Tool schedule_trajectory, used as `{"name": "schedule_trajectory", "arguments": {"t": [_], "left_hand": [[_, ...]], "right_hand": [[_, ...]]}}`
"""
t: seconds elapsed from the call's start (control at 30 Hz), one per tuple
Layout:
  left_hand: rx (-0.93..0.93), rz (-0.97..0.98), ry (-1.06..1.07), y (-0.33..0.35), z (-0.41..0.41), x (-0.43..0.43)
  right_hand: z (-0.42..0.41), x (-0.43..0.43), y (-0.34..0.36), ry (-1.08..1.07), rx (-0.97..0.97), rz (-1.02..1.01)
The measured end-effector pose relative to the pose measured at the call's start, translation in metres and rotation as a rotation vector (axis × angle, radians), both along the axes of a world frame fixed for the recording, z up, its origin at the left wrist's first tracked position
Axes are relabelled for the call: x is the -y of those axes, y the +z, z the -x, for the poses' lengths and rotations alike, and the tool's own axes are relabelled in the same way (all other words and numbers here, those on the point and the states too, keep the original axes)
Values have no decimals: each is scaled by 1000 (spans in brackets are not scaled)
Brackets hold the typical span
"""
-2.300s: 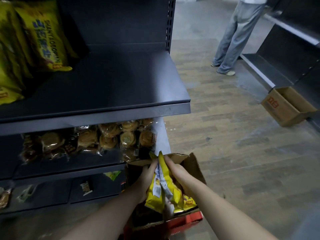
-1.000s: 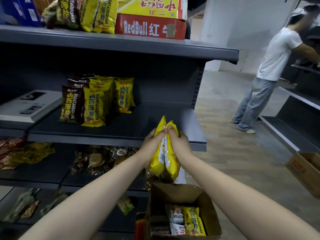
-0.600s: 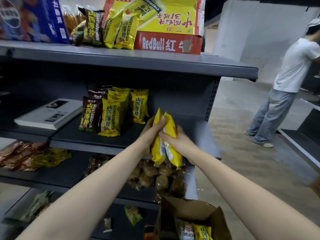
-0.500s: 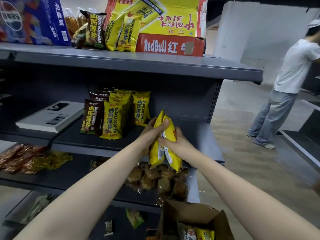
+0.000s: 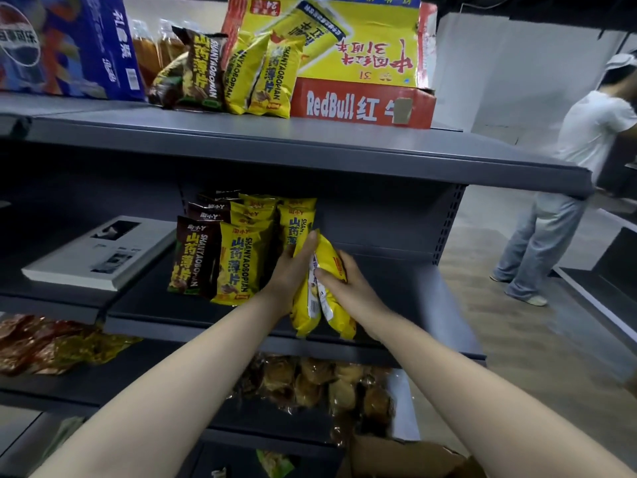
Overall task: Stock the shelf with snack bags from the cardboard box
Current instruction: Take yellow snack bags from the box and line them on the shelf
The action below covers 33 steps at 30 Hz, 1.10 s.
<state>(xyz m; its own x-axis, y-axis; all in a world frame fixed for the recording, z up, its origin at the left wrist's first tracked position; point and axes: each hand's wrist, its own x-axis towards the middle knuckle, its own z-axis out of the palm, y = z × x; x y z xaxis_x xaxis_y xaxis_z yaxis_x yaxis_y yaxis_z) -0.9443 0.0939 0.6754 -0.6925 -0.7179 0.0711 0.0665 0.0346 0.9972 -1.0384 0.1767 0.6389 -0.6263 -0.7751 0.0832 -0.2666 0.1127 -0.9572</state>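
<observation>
Gripping: left hand (image 5: 293,270) and right hand (image 5: 348,288) are squeezing two yellow bags (image 5: 306,317) between curled fingers | bags are hanging over the middle shelf (image 5: 406,294) front, just right of the stocked row (image 5: 234,263) | advice: setting them upright, labels outward, snug against that row

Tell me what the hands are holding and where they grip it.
Two yellow snack bags, pressed together: left hand grips their upper left side, right hand their upper right side; the bottoms hang free.
</observation>
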Motion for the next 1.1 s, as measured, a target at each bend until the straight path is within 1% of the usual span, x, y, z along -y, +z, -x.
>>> {"name": "schedule_trajectory", "arguments": {"t": [0.1, 0.2, 0.33, 0.5, 0.7, 0.9, 1.1], "left_hand": [[-8, 71, 49, 0, -1, 27], [11, 144, 74, -3, -1, 56], [36, 205, 72, -4, -4, 85], [9, 190, 53, -1, -10, 109], [-26, 169, 72, -4, -16, 130], [-66, 160, 148, -5, -15, 148], [-66, 139, 117, -4, -6, 162]], "right_hand": [[4, 21, 2, -55, -34, 26], [12, 42, 3, -160, -118, 32], [25, 69, 1, -301, -279, -67], [31, 105, -2, -396, -400, -182], [20, 147, -11, -519, -486, -216], [20, 178, -19, -581, -521, -245], [30, 203, -31, -612, -524, -261]]}}
